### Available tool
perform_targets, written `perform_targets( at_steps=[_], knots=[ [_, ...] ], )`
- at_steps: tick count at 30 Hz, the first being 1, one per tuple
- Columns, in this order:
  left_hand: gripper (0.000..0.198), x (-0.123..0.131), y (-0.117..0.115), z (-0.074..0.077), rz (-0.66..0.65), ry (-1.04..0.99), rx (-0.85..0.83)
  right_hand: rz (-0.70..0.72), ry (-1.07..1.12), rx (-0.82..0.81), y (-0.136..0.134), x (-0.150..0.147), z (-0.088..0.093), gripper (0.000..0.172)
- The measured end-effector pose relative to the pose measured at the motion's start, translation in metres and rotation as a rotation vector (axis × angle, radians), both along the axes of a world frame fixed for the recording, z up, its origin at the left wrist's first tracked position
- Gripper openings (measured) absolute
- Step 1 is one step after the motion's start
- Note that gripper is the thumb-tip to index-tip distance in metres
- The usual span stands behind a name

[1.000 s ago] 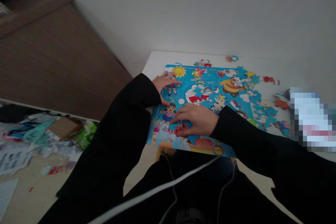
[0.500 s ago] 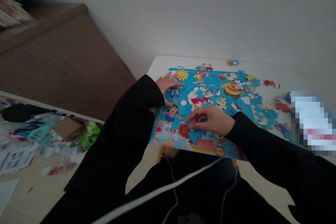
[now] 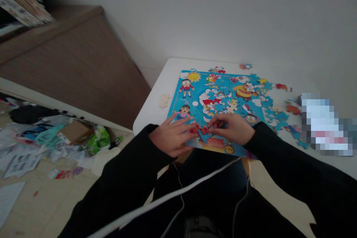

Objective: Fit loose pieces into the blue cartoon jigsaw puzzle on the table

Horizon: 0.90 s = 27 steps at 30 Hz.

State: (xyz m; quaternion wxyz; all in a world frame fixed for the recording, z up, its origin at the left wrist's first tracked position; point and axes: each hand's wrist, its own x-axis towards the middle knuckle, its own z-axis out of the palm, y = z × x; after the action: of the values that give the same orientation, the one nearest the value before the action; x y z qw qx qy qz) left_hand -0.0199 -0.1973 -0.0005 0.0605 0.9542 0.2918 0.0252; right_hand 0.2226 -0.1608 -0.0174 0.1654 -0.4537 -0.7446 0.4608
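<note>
A blue cartoon jigsaw puzzle point(image 3: 200, 93) lies on the white table, partly put together. My left hand point(image 3: 175, 135) rests over its lower left part, fingers spread, the fingertips beside a red patch of the picture. From the right, my right hand point(image 3: 230, 126) pinches a small red and blue puzzle piece point(image 3: 205, 130) between thumb and index finger, low over the puzzle's lower middle. The fingers partly cover that piece. Loose pieces point(image 3: 273, 109) lie along the puzzle's right edge.
A pale piece point(image 3: 164, 100) lies face down at the left of the white table point(image 3: 150, 113). A blurred-out object point(image 3: 323, 124) is at the right. A brown cabinet point(image 3: 83, 63) stands left, with clutter point(image 3: 72, 134) on the floor. A white cable point(image 3: 178, 193) crosses my lap.
My left hand has moved down from the puzzle's upper left edge to its lower left, uncovering a figure and the face-down piece. My right hand has shifted slightly right, still pinching.
</note>
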Motion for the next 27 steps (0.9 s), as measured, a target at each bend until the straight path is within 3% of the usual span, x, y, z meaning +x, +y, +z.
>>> perform_targets(
  at_steps=[3, 6, 13, 20, 25, 27],
  knots=[
    [0.03, 0.017, -0.032, -0.016, 0.117, -0.179, 0.111, 0.008, 0.036, 0.015, -0.002, 0.009, 0.001, 0.021],
    [0.029, 0.037, -0.05, -0.03, 0.219, -0.274, 0.228, -0.035, 0.105, 0.013, -0.006, 0.017, 0.002, 0.022],
    [0.051, 0.065, -0.055, -0.063, 0.359, -0.387, 0.339, -0.216, 0.26, -0.076, -0.013, 0.026, -0.003, 0.031],
    [0.065, 0.077, -0.035, -0.053, 0.389, -0.23, 0.234, -0.356, 0.337, -0.156, -0.012, 0.024, -0.001, 0.04],
    [0.064, 0.063, -0.028, -0.05, 0.508, -0.265, 0.264, -0.326, 0.324, -0.106, -0.011, 0.024, -0.002, 0.041],
    [0.059, 0.054, -0.027, -0.051, 0.49, -0.301, 0.301, -0.325, 0.331, -0.104, -0.011, 0.024, -0.004, 0.041]
  ],
)
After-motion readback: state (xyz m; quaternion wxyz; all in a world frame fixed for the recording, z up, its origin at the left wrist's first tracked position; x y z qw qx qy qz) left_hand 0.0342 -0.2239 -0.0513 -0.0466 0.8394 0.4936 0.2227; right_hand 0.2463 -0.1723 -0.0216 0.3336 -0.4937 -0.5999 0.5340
